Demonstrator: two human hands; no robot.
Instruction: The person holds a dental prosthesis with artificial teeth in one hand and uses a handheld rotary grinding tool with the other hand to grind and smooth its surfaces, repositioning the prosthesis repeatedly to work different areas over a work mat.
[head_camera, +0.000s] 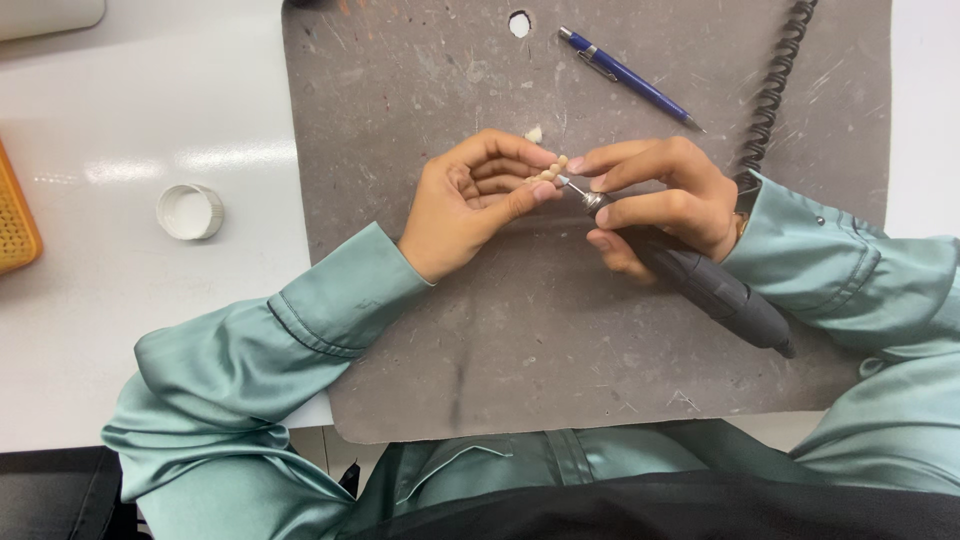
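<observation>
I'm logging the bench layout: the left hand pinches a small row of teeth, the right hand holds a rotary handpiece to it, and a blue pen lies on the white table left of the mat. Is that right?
Not quite. The head view shows the blue pen lying on the grey mat itself, near its top edge, above the right hand. The left hand does pinch the row of teeth, with the rotary handpiece held to it.

Bare mat; pen, cord beyond.
</observation>
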